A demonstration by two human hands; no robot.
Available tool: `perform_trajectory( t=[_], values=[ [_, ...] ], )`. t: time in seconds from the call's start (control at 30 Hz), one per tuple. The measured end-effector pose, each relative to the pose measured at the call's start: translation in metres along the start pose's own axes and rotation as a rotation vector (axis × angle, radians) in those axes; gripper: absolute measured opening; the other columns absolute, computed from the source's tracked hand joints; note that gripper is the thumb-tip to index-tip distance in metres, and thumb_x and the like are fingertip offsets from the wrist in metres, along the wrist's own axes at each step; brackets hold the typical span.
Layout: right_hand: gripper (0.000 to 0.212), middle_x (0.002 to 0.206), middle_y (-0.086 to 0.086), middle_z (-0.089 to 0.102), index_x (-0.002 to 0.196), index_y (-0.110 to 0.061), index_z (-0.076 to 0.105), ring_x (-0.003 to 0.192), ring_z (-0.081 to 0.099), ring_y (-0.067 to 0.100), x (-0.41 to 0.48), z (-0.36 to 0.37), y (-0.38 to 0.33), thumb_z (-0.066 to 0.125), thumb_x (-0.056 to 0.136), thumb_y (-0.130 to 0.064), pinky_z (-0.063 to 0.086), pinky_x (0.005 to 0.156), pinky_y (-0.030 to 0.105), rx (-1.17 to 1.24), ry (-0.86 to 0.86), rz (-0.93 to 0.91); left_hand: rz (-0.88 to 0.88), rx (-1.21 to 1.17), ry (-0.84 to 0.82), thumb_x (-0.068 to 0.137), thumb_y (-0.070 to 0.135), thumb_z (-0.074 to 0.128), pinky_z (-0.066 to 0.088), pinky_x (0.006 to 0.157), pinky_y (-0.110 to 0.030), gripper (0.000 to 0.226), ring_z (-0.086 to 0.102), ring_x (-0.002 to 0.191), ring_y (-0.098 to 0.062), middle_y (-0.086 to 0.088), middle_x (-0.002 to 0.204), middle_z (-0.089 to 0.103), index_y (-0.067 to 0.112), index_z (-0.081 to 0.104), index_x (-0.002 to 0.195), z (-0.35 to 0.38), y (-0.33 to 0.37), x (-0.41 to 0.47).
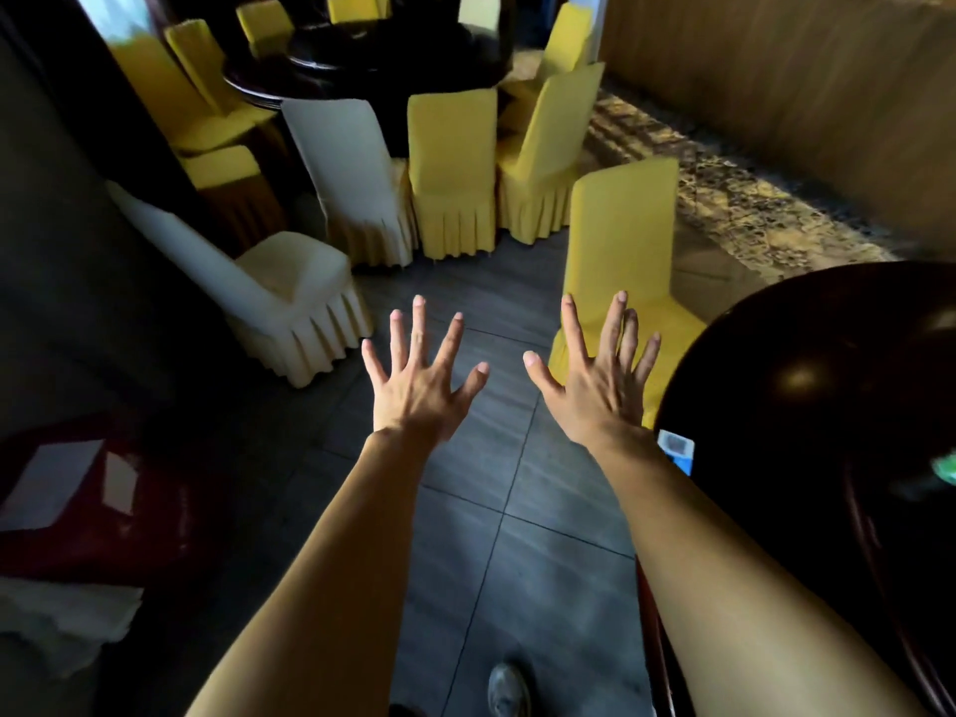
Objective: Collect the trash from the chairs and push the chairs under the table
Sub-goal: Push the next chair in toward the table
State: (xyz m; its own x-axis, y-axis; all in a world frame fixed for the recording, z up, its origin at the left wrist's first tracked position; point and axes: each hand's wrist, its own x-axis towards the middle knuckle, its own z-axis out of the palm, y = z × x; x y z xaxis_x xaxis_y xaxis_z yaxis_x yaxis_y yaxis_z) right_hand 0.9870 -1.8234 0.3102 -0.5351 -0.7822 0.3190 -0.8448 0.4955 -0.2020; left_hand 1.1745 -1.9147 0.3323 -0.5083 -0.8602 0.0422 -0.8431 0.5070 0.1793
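Both hands, left and right, empty and splayed, yellow chair just beyond the right fingertips.

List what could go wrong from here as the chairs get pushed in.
The yellow chair stands close to the dark table; a hard push could knock it against the rim. The white chair sits angled out over the walkway, a trip hazard. Both hands, left hand and right hand, are empty.
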Motion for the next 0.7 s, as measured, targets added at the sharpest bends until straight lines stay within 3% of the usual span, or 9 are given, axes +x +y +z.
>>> perform_trajectory(
  t=[0.3,0.7],
  values=[
    [0.084,0.169,0.025,-0.003,0.163,-0.038,0.004,0.155,0.012,0.043,0.111,0.057,-0.029,0.021,0.092,-0.079,0.002,0.120,0.066,0.002,-0.042,-0.048,-0.055,0.032,-0.004,0.097,0.074,0.016,-0.008,0.121,-0.065,0.076,-0.026,0.154,-0.030,-0.003,0.166,-0.033,0.042,-0.008,0.161,0.008,-0.042,0.110],
    [0.082,0.169,0.023,-0.008,0.162,-0.038,-0.001,0.156,0.004,0.042,0.308,0.129,-0.116,0.015,0.094,-0.081,-0.001,0.120,0.068,-0.028,-0.056,0.014,-0.032,-0.028,-0.036,0.093,0.079,0.008,-0.007,0.119,-0.071,0.079,-0.032,0.151,-0.030,0.000,0.162,-0.040,0.043,-0.013,0.159,0.006,-0.139,0.331]
  ],
)
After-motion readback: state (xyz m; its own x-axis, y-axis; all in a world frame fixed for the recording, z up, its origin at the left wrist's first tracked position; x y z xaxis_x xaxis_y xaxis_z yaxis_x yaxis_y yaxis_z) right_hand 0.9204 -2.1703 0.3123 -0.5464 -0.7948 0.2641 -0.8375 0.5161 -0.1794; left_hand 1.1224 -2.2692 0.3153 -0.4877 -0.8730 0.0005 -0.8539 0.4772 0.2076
